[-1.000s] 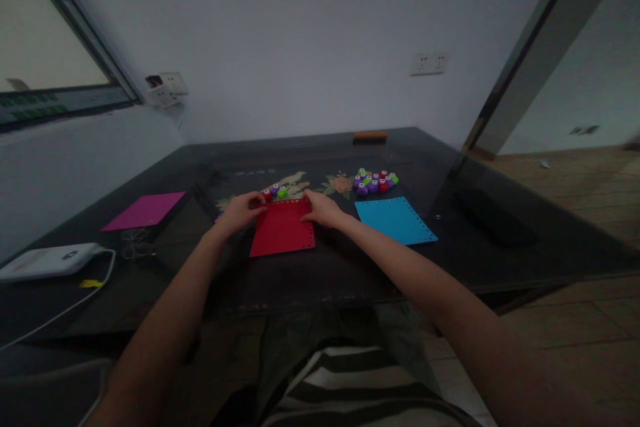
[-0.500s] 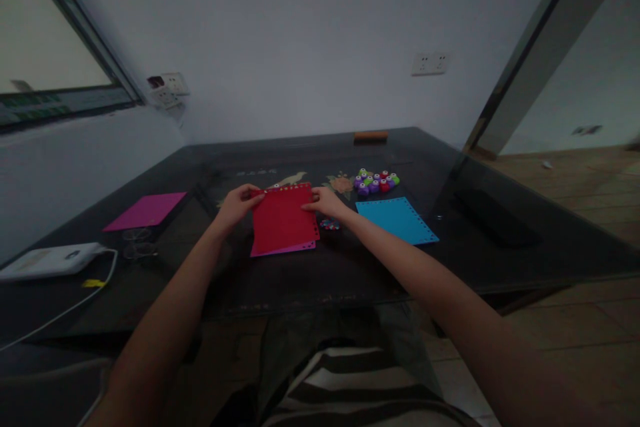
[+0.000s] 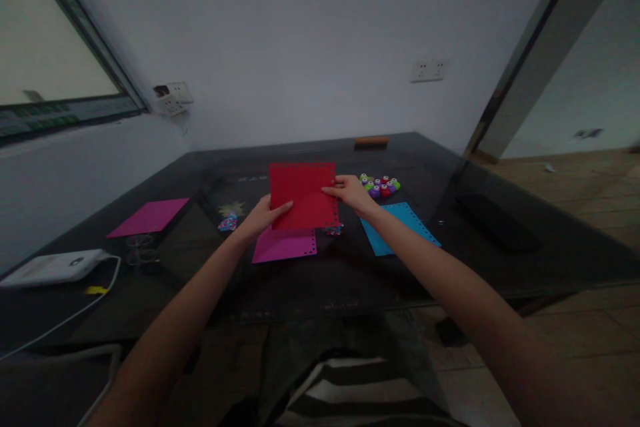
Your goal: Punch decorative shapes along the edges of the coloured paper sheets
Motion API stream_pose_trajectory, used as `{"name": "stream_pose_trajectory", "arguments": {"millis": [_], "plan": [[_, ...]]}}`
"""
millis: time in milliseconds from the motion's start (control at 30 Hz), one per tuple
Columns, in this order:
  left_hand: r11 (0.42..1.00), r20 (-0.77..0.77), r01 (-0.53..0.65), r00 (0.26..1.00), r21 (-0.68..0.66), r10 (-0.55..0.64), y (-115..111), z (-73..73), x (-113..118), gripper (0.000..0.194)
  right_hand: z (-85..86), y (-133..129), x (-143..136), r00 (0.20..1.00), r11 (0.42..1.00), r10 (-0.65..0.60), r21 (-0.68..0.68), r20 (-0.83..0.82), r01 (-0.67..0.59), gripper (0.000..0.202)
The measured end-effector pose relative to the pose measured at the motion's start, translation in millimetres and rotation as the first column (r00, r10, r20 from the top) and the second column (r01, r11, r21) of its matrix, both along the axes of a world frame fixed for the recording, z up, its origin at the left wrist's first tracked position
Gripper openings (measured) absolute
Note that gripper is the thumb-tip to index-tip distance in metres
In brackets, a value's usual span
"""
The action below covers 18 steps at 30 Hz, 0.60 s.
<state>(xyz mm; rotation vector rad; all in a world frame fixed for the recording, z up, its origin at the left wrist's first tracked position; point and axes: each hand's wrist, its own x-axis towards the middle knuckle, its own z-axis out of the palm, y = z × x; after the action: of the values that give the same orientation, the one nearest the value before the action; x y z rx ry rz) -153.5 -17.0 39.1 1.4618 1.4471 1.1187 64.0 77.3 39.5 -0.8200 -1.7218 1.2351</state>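
A red sheet (image 3: 305, 195) with small holes along its edges is held up and tilted toward me. My left hand (image 3: 267, 215) grips its left edge, thumb on the front. On the right edge, my right hand (image 3: 353, 191) pinches it between thumb and fingers. Below lies a pink sheet (image 3: 285, 247), its upper part hidden behind the red one. A small pile of colourful bits (image 3: 334, 230) shows by the red sheet's lower right corner, and another colourful cluster (image 3: 229, 222) lies left of my left hand. Under my right forearm is a blue sheet (image 3: 383, 237) with edge holes.
Several round green, purple and red pieces (image 3: 383, 187) sit behind the blue sheet. A magenta sheet (image 3: 149, 217), clear round items (image 3: 141, 250) and a white device (image 3: 55, 268) with a cable are at left. A black flat object (image 3: 495, 222) lies right; a brown block (image 3: 371, 142) stands at the back.
Both hands have lifted the red sheet off the pink one and moved it up and to the right. The pink sheet beneath and the colourful cluster at left now show.
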Motion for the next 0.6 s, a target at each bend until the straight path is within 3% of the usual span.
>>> {"name": "stream_pose_trajectory", "arguments": {"millis": [133,233,400,600], "plan": [[0.998,0.02,0.043,0.999,0.053,-0.044,6,13.0,27,0.049,13.3,-7,31,0.999,0.999,-0.04,-0.022,-0.036,0.04,0.03],[0.993,0.025,0.024,0.999,0.116,-0.027,15,14.7,47,0.047,17.1,-14,51,0.994,0.996,-0.052,-0.077,-0.097,0.045,0.032],[0.991,0.003,0.021,1.0,0.133,-0.021,22,1.8,67,0.044,10.4,-20,66,0.976,0.991,-0.081,-0.122,-0.203,0.057,0.036],[0.989,-0.125,0.036,0.992,0.143,-0.018,13,-8.5,61,0.046,4.2,-19,66,0.972,0.985,-0.166,-0.065,-0.166,0.157,0.036]]}}
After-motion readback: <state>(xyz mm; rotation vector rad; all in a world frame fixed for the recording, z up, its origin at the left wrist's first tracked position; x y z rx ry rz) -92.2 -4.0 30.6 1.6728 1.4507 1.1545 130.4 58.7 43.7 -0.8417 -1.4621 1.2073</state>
